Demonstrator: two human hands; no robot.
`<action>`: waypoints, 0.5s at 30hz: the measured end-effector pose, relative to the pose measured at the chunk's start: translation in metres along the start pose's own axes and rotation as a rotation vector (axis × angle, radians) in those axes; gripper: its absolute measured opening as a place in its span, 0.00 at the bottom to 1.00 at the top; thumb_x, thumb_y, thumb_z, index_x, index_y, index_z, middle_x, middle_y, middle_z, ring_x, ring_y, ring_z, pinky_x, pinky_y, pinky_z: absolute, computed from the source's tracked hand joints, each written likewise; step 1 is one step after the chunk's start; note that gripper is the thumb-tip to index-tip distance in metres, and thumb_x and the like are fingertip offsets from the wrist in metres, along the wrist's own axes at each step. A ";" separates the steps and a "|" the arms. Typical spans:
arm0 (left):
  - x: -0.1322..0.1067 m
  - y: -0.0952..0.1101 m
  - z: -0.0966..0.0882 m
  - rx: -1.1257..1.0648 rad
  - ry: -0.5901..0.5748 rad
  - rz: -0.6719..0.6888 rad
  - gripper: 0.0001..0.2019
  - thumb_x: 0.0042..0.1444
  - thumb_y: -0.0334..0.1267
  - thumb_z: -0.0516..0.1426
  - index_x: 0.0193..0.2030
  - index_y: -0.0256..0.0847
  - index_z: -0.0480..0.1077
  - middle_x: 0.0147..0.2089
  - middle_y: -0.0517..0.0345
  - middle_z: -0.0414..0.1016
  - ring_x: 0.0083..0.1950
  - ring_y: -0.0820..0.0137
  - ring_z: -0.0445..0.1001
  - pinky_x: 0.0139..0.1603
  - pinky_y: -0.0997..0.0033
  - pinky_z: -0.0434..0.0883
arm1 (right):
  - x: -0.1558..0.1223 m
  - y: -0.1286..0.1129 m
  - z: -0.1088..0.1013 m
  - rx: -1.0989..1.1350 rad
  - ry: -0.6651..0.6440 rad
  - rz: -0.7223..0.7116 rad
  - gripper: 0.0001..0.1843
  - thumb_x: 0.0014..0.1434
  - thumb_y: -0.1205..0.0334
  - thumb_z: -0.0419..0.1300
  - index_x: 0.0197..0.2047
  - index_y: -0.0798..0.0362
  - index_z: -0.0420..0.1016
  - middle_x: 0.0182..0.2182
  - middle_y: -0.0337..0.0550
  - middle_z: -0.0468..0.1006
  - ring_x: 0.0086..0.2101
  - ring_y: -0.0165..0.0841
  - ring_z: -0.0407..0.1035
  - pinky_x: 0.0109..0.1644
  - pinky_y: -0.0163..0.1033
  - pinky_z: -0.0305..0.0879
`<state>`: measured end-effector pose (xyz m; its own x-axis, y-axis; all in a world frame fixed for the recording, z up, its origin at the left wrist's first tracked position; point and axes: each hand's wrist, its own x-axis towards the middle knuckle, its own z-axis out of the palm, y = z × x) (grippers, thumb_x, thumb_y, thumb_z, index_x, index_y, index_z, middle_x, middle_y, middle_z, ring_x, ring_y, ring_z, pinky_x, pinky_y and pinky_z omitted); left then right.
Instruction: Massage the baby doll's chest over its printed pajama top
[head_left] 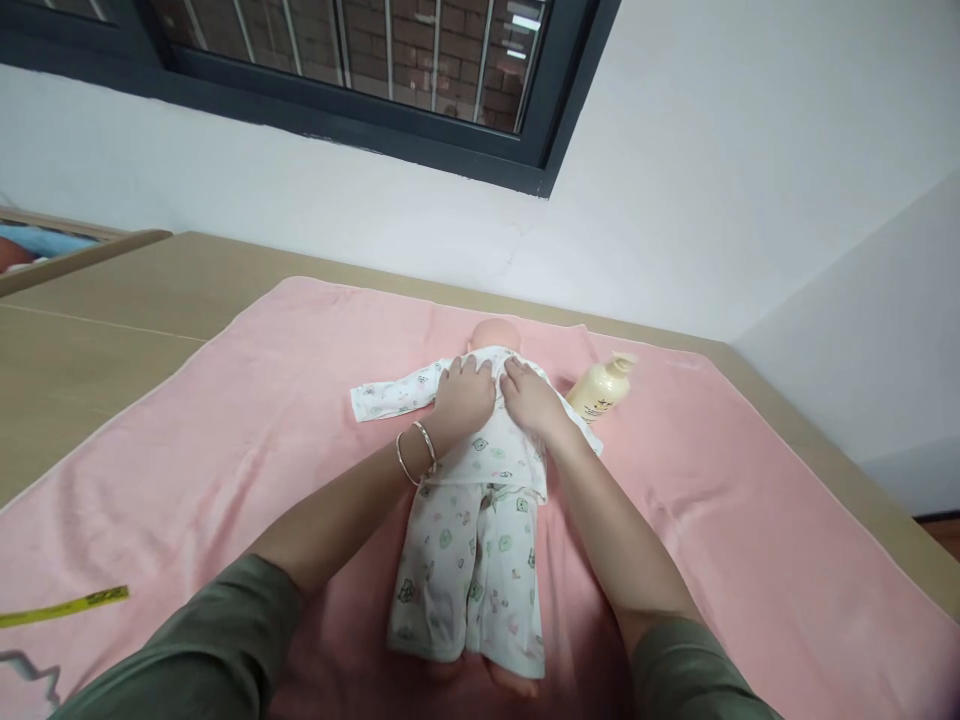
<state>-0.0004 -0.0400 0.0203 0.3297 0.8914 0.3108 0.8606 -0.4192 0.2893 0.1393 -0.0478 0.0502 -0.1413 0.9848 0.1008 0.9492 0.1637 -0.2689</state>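
Left hand [466, 397] and right hand [531, 402] on a bald doll [491, 465] in white printed fabric clothes.
The doll lies centrally, head far, on a pink cloth blanket [262, 400]; both hands rest ungrasping, side by side. Right: a cream pump bottle [598, 388].

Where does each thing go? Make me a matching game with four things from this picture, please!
Things:
1. Pale yellow pump bottle
2. Round silver-coloured bangles
3. Flat yellow strip with dark markings
4. Bald doll in white printed clothes

Places:
A. At the picture's left edge
B. Under the left hand and right hand
C. Just right of the doll, as pictured
D. Around the left wrist

Right pairs: 1-C, 2-D, 3-A, 4-B
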 end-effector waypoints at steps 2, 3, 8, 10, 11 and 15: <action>-0.007 0.010 0.000 0.026 0.004 -0.010 0.22 0.70 0.37 0.46 0.67 0.32 0.65 0.70 0.32 0.65 0.70 0.44 0.62 0.66 0.43 0.64 | 0.008 0.011 -0.003 0.019 -0.004 0.022 0.25 0.74 0.59 0.40 0.62 0.58 0.71 0.64 0.57 0.73 0.61 0.46 0.68 0.65 0.48 0.61; -0.009 0.013 -0.001 0.028 0.003 -0.006 0.22 0.70 0.36 0.47 0.66 0.32 0.66 0.70 0.32 0.64 0.71 0.43 0.61 0.65 0.43 0.64 | 0.009 0.013 -0.003 0.011 -0.002 0.032 0.25 0.74 0.59 0.39 0.60 0.58 0.72 0.63 0.57 0.74 0.59 0.46 0.69 0.64 0.48 0.62; 0.005 -0.005 -0.006 -0.092 -0.010 0.050 0.19 0.70 0.37 0.46 0.61 0.37 0.70 0.61 0.41 0.74 0.64 0.53 0.69 0.66 0.51 0.66 | -0.005 -0.010 0.004 -0.112 0.047 0.044 0.25 0.73 0.62 0.41 0.63 0.61 0.70 0.64 0.61 0.72 0.62 0.48 0.66 0.67 0.51 0.57; 0.013 -0.017 -0.004 -0.149 -0.020 0.054 0.18 0.70 0.37 0.46 0.60 0.39 0.71 0.61 0.45 0.75 0.63 0.57 0.71 0.67 0.54 0.66 | -0.014 -0.024 0.007 -0.146 0.039 0.032 0.26 0.72 0.62 0.42 0.66 0.63 0.68 0.66 0.63 0.69 0.64 0.50 0.63 0.69 0.52 0.55; 0.016 -0.021 -0.002 -0.164 -0.020 0.041 0.18 0.69 0.36 0.46 0.59 0.39 0.71 0.62 0.46 0.75 0.63 0.58 0.71 0.67 0.55 0.66 | -0.018 -0.030 0.008 -0.159 0.031 0.033 0.27 0.72 0.62 0.43 0.67 0.64 0.66 0.67 0.64 0.67 0.66 0.51 0.62 0.70 0.53 0.54; 0.018 -0.022 0.009 -0.173 0.030 -0.021 0.19 0.68 0.35 0.47 0.60 0.40 0.71 0.66 0.47 0.73 0.66 0.55 0.69 0.70 0.51 0.64 | -0.022 -0.037 0.011 -0.149 0.015 0.062 0.28 0.71 0.65 0.43 0.68 0.65 0.67 0.68 0.64 0.67 0.68 0.50 0.59 0.71 0.54 0.53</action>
<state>-0.0099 -0.0130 0.0114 0.2978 0.8960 0.3295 0.7865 -0.4259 0.4472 0.1046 -0.0752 0.0474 -0.0783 0.9916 0.1030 0.9873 0.0915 -0.1302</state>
